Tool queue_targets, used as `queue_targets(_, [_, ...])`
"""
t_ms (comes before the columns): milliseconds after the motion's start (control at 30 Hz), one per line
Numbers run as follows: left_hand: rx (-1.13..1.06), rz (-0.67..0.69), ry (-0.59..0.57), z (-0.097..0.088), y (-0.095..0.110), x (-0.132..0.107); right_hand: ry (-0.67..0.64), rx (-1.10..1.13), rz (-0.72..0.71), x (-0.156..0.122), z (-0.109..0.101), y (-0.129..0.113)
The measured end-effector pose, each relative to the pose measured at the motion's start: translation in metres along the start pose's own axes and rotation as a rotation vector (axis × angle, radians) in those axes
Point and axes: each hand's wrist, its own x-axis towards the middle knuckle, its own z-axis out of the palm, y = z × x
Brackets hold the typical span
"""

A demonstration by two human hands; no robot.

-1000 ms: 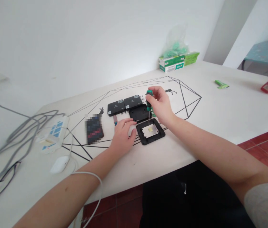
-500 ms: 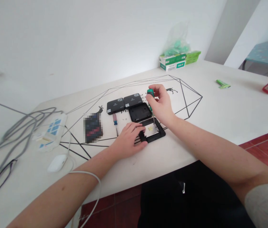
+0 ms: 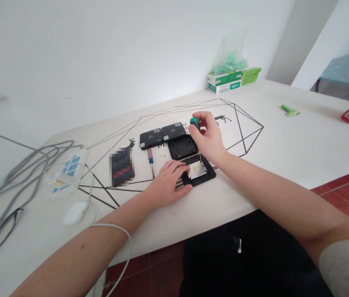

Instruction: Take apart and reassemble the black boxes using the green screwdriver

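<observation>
Right hand (image 3: 209,138) gripped a green screwdriver (image 3: 194,123) upright at frame centre; left hand (image 3: 168,181), fingers curled, pressed the opened black device (image 3: 203,175) on the table (image 3: 286,144).

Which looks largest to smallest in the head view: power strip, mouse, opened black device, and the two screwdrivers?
1. power strip
2. opened black device, partly under the left hand
3. mouse
4. Unsure which comes last: the loose screwdriver shows whole, while the green screwdriver is mostly hidden in the right hand.
</observation>
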Motion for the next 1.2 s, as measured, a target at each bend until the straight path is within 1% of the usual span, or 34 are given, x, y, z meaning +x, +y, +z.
queue_targets(400, [0.005,-0.011,-0.003,0.001,-0.001,0.000,-0.013,-0.004,-0.037,-0.002,0.001,-0.002])
queue_targets(567, [0.008,-0.012,-0.013,0.000,0.000,0.000,0.008,0.019,-0.014,0.000,-0.002,-0.004])
queue_targets(833, [0.017,0.000,-0.011,0.000,0.000,0.000,-0.008,0.010,0.003,-0.002,0.000,-0.006])
queue_targets(1067, [0.016,0.006,-0.009,0.001,-0.001,0.000,-0.073,0.080,-0.041,0.000,-0.004,-0.011])
queue_targets(1133, [0.015,0.008,-0.008,0.002,-0.002,0.000,-0.118,0.132,-0.061,0.002,-0.006,-0.012])
queue_targets(1200, [0.015,0.009,-0.008,0.002,-0.002,-0.001,-0.190,0.181,-0.089,0.003,-0.008,-0.012])
